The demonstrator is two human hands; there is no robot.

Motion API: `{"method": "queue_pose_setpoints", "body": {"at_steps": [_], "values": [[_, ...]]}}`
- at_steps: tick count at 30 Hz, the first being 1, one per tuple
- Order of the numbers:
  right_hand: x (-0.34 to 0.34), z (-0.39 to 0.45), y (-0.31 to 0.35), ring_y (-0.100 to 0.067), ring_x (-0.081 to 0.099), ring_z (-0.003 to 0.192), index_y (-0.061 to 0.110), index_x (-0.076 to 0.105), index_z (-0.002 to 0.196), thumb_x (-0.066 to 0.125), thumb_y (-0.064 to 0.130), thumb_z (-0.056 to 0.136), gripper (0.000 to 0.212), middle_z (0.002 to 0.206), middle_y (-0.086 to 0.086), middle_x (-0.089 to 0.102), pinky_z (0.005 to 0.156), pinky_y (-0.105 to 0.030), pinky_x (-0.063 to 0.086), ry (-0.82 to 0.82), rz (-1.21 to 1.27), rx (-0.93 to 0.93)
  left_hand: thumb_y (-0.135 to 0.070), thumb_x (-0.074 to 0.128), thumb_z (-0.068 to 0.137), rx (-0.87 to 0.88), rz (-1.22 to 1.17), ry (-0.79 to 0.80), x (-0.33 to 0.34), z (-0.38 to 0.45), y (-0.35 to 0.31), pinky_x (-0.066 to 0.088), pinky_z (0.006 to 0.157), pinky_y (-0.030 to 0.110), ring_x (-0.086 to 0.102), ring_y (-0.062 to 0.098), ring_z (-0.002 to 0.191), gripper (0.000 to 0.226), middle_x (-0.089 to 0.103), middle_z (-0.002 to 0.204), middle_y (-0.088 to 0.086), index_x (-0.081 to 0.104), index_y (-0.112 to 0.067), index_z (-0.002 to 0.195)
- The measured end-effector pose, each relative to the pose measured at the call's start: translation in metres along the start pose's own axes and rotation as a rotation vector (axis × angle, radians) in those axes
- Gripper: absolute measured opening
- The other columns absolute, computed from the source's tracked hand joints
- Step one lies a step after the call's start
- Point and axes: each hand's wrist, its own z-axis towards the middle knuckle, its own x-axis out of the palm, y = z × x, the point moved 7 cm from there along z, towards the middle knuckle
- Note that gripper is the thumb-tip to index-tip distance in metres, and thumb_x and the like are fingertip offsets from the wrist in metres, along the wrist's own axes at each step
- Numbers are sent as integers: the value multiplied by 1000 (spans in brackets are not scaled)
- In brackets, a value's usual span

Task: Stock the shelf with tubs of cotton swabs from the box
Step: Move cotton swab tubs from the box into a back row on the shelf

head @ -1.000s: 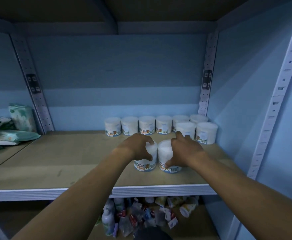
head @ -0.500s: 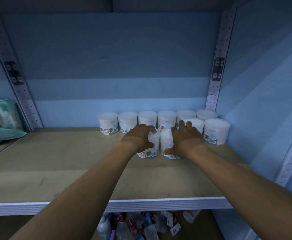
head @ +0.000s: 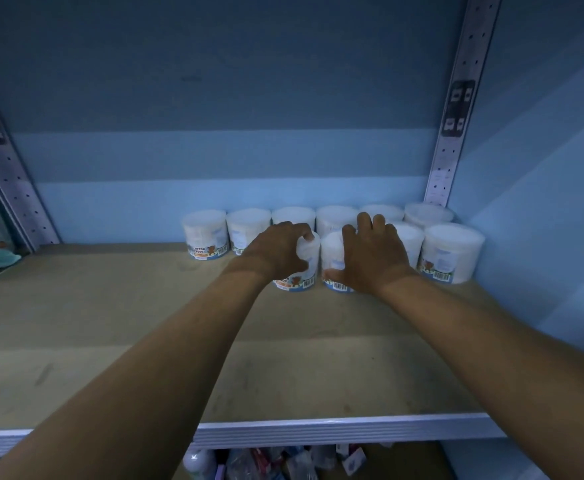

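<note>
Two tubs [head: 304, 261] labelled "COTTON BUDS", one gripped by each hand [head: 276, 251], on the shelf [head: 145, 341]

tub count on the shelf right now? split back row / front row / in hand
Back row: 6
Front row, set down: 2
In hand: 2, one in left hand, one in right hand
Total: 10 tubs
</note>
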Motion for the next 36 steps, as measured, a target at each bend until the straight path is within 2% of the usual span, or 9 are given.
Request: {"method": "queue_pose_setpoints", "body": {"at_steps": [21,26,30,33,36], "values": [[14,27,-2,-29,45,115,14,54,128,57,78,77,82,129,-10,48,92,-39,38,-9,-28,42,-28,74,82,23,16,-32,4,16,9,43,101,36,50,24,123,54,52,139,4,52,-24,132],[12,26,-1,-27,45,116,14,54,129,54,78,78,82,128,-10,48,93,-38,38,30,-43,36,-28,73,83,14,0,-30,2,13,8,42,99,34,50,23,124,55,51,140,3,52,-25,133],[8,25,-5,-29,44,118,13,51,133,51,82,77,89,132,-11,45,94,-39,38,86,0,50,-26,75,82,15,-59,-41,-2,6,7,38,103,30,47,21,128,57,52,141,2,53,-24,135],[-5,23,-5,-32,43,120,12,46,137,51,82,77,92,136,-13,41,93,-41,39,74,21,26,-24,73,84,47,-40,-59,-11,-5,-4,36,105,31,46,24,130,56,52,141,6,53,-15,135],[-22,16,4,-33,43,119,15,45,137,49,79,81,85,138,-14,39,92,-41,39,49,10,-31,-17,69,88,78,-38,-98,-26,-22,-13,37,98,32,50,27,122,43,57,133,13,58,-3,127]]}}
